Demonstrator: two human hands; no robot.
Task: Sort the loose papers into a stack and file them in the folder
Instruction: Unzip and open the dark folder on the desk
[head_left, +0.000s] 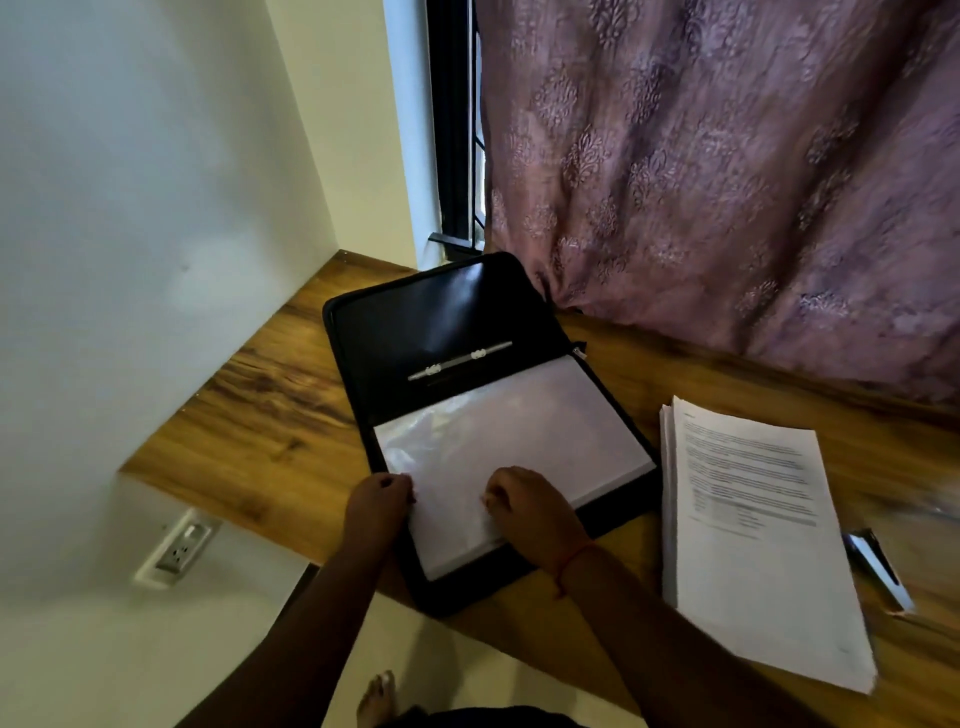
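Both hands grip the near edge of the sleeves in the open folder (467, 322): left hand (382, 501) and right hand (519, 501), fingers curled. The paper stack (753, 530) lies right on the worktop (260, 415), long axis near-to-far, closer to the right hand.

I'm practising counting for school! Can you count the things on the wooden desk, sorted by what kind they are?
Black zip ring-binder folders, lying open with clear plastic sleeves inside: 1
Stacks of white printed paper sheets: 1
Dark pens with a silver clip: 1
Hands, left hand and right hand, both at the sleeves' near edge: 2
Total: 5
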